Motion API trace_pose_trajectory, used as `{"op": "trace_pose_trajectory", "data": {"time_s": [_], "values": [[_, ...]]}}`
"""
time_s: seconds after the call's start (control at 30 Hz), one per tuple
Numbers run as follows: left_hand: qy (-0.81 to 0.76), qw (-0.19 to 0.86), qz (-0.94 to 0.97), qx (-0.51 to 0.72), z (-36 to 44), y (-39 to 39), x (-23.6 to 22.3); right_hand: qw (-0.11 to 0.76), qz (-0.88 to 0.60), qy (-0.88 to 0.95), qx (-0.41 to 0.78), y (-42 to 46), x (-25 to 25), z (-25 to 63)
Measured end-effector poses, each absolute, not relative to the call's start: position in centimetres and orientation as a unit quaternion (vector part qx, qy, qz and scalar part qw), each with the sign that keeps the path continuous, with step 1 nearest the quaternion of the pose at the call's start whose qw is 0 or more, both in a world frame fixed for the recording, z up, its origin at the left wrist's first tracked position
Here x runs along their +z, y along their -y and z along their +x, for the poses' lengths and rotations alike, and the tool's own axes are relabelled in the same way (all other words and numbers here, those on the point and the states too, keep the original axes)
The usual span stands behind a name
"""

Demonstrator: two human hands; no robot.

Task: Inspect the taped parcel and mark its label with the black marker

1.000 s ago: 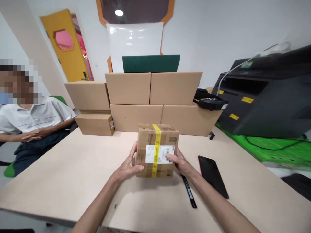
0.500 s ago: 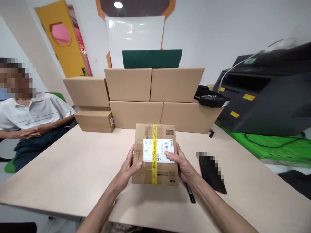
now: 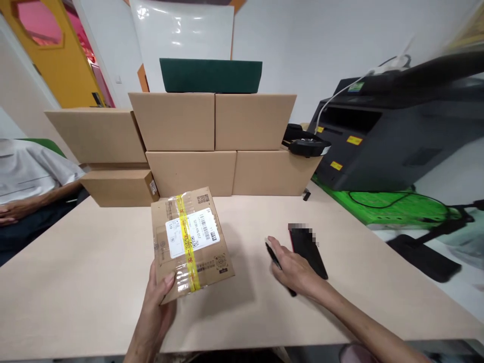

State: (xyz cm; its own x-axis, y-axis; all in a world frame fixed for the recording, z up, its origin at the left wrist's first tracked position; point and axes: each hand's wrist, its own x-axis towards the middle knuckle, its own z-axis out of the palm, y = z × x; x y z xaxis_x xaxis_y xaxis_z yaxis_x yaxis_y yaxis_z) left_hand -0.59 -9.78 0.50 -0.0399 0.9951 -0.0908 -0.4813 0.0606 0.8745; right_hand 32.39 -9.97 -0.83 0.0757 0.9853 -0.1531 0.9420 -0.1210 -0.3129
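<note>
A small cardboard parcel [image 3: 191, 242] with a white label and a strip of yellow tape is held tilted above the beige table [image 3: 94, 282]. My left hand [image 3: 157, 302] grips its near left corner, thumb on top. My right hand [image 3: 293, 269] is off the parcel and rests on the table to the right, its fingers curled over a black pen [image 3: 274, 258]. A black phone [image 3: 308, 249] lies just beyond that hand.
Stacked plain cardboard boxes [image 3: 212, 143] fill the table's far side, with a dark green box [image 3: 210, 75] on top. A large black machine [image 3: 393, 131] stands at the right on a green mat. Another person's sleeve [image 3: 26, 171] and arm show at the left.
My right hand let go of the parcel and moved right onto the pen. The left hand alone now holds the parcel, shifted left and turned. The view swung to the right.
</note>
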Motion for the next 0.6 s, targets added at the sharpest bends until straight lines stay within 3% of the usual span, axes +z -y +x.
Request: {"op": "trace_pose_trajectory", "data": {"time_s": [0.3,0.47,0.6], "values": [[-0.385,0.64,0.27,0.608,0.0,10.5,0.0,0.126,-0.784,0.585,0.162,-1.7,0.1,35.5],[-0.364,0.652,0.282,0.603,-0.5,10.9,-0.1,0.237,-0.734,0.596,0.224,-3.5,1.1,35.2],[-0.372,0.653,0.324,0.575,-1.0,10.3,-0.3,0.339,-0.608,0.623,0.356,-0.1,1.9,32.4]]}}
